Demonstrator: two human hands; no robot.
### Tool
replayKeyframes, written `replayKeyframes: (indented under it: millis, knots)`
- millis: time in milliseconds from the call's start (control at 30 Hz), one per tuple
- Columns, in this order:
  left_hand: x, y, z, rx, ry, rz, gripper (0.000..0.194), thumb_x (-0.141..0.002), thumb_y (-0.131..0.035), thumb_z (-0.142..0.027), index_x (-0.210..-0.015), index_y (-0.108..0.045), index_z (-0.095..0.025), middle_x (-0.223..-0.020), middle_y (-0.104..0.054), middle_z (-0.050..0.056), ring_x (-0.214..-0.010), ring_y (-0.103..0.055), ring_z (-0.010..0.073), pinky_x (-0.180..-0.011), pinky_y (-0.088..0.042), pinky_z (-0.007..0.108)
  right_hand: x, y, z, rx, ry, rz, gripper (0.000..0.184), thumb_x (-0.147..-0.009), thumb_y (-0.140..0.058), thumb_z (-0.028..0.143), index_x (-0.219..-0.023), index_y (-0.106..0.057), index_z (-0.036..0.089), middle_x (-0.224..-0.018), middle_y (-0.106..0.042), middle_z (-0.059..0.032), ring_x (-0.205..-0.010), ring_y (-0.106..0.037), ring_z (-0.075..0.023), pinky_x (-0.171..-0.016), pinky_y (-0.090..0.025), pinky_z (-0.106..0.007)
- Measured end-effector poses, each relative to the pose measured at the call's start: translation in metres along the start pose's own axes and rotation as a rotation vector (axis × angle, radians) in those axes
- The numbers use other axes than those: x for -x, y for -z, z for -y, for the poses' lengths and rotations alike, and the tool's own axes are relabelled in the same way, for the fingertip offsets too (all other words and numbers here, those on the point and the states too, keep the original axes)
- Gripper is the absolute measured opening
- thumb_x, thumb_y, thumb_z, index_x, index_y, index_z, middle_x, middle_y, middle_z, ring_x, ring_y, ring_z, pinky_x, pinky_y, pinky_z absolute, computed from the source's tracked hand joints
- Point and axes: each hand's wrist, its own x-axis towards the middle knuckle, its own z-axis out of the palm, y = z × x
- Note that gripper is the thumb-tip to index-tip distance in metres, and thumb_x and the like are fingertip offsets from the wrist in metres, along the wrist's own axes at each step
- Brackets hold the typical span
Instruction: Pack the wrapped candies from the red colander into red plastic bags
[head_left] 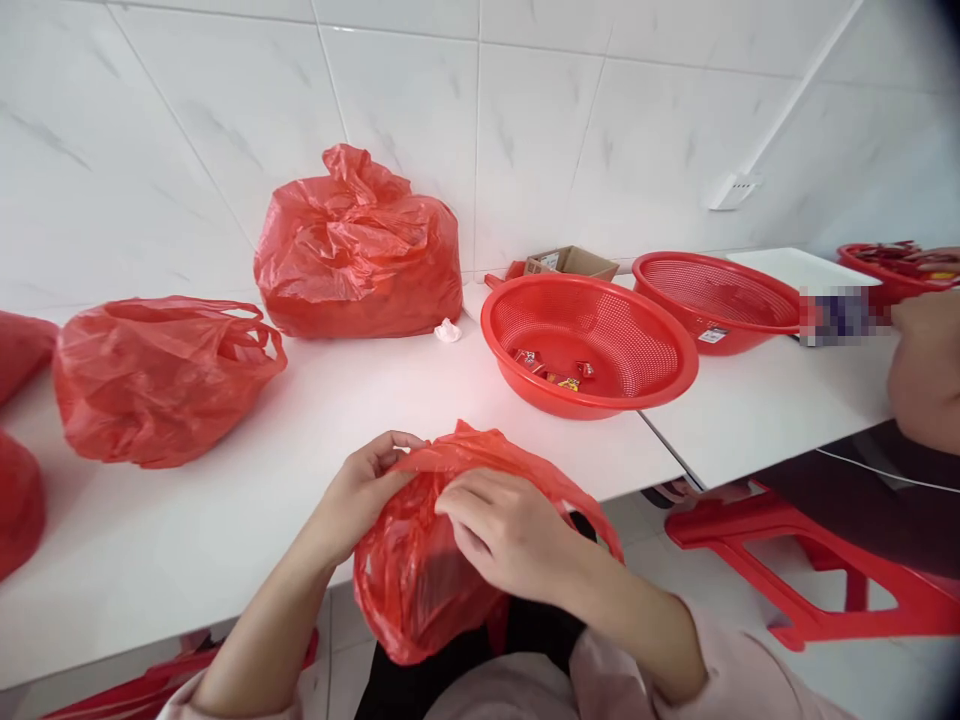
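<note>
A thin red plastic bag hangs at the table's front edge, over my lap. My left hand grips its rim from the left, thumb and fingers closed on the film. From the right, my right hand pinches the gathered plastic near the top, knuckles toward me. One loop of the bag trails off to the right, past my right wrist. What the bag holds, if anything, cannot be made out. Beyond it stands a red perforated basket with a few small wrapped packets in the bottom.
Filled red bags sit at the back and left of the white table. A crumpled pink scrap, a cardboard box and a second basket lie beyond. At right, another person's arm shows above a red stool.
</note>
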Motion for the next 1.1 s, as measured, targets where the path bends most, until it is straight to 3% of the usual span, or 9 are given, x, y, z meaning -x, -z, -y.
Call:
replayKeyframes:
  millis: [167,333,500,600,733,833,900,1000,1100]
  knots:
    - [0.011,0.013,-0.012,0.198,0.153,0.233,0.034,-0.079,-0.076,-0.032,-0.106,-0.058,-0.022,-0.102,-0.069,0.005,-0.083,-0.068,0.0172,-0.076,-0.056,0.029,-0.006,-0.014,-0.049,0.341,-0.004,0.412,0.018,-0.088,-0.046,0.008,-0.093,-0.063,0.013,-0.086,-0.069,-0.0100,-0.079,-0.063,-0.0204,-0.081,-0.047,-0.035]
    - [0.004,0.058,-0.017,0.318,0.009,-0.062,0.045,-0.068,-0.085,-0.021,-0.099,-0.053,-0.026,-0.074,-0.062,-0.005,-0.057,-0.061,0.0102,-0.052,-0.051,0.018,0.013,0.036,-0.050,0.253,-0.365,0.708,0.021,-0.088,-0.044,0.009,-0.097,-0.061,0.017,-0.074,-0.065,-0.0037,-0.057,-0.055,-0.0134,-0.052,-0.034,-0.024]
    - [-0.009,0.046,-0.011,0.235,-0.028,-0.076,0.036,-0.072,-0.082,-0.025,-0.092,-0.053,-0.023,-0.072,-0.057,-0.005,-0.055,-0.055,0.0076,-0.050,-0.046,0.016,0.006,0.058,-0.019,0.129,-0.181,0.483,0.021,-0.096,-0.046,0.021,-0.085,-0.064,0.021,-0.073,-0.064,-0.0019,-0.063,-0.056,-0.0143,-0.056,-0.036,-0.025]
    - [-0.013,0.020,-0.003,0.179,-0.049,0.012,0.030,-0.078,-0.077,-0.029,-0.094,-0.052,-0.022,-0.074,-0.055,-0.005,-0.058,-0.054,0.0068,-0.052,-0.044,0.016,-0.008,0.041,-0.019,0.160,-0.073,0.274,0.029,-0.099,-0.038,0.017,-0.096,-0.067,0.020,-0.083,-0.068,-0.0049,-0.072,-0.059,-0.0162,-0.066,-0.045,-0.028]
    - [-0.009,0.010,0.000,0.018,-0.134,0.069,0.025,-0.080,-0.073,-0.029,-0.089,-0.052,-0.022,-0.093,-0.058,-0.001,-0.075,-0.059,0.0114,-0.064,-0.049,0.021,-0.012,0.015,-0.042,0.272,0.008,0.325,0.029,-0.090,-0.057,0.018,-0.117,-0.066,0.019,-0.114,-0.067,-0.0111,-0.109,-0.059,-0.0270,-0.099,-0.044,-0.045]
    - [-0.003,0.022,0.005,-0.389,-0.189,0.102,0.012,-0.080,-0.067,-0.025,-0.075,-0.058,-0.020,-0.127,-0.054,0.007,-0.098,-0.060,0.0203,-0.076,-0.052,0.028,-0.003,0.011,-0.060,0.337,-0.223,0.466,0.089,-0.066,-0.084,0.033,-0.146,-0.045,0.025,-0.151,-0.039,-0.0184,-0.137,-0.035,-0.0467,-0.110,-0.024,-0.066]
    - [-0.001,0.031,0.011,-0.712,-0.182,0.089,0.010,-0.080,-0.057,-0.019,-0.079,-0.067,-0.021,-0.142,-0.044,0.008,-0.100,-0.061,0.0232,-0.077,-0.053,0.032,0.003,0.014,-0.067,0.346,-0.420,0.557,0.111,-0.059,-0.088,0.037,-0.154,-0.031,0.028,-0.161,-0.019,-0.0210,-0.142,-0.020,-0.0535,-0.109,-0.019,-0.071]
    - [-0.003,0.039,0.020,-1.043,-0.212,-0.059,0.050,-0.075,-0.046,-0.009,-0.115,-0.070,-0.027,-0.148,-0.037,0.012,-0.103,-0.061,0.0268,-0.088,-0.052,0.044,0.007,0.020,-0.070,0.359,-0.596,0.611,0.113,-0.063,-0.084,0.041,-0.157,-0.024,0.020,-0.161,-0.011,-0.0254,-0.145,-0.012,-0.0532,-0.111,-0.020,-0.069]
    - [-0.006,0.038,0.019,-1.089,-0.248,-0.121,0.073,-0.074,-0.044,-0.008,-0.142,-0.051,-0.030,-0.149,-0.038,0.013,-0.113,-0.059,0.0291,-0.098,-0.048,0.049,0.009,0.027,-0.066,0.321,-0.650,0.561,0.101,-0.073,-0.077,0.043,-0.155,-0.027,0.010,-0.158,-0.022,-0.0273,-0.145,-0.022,-0.0473,-0.113,-0.025,-0.063]
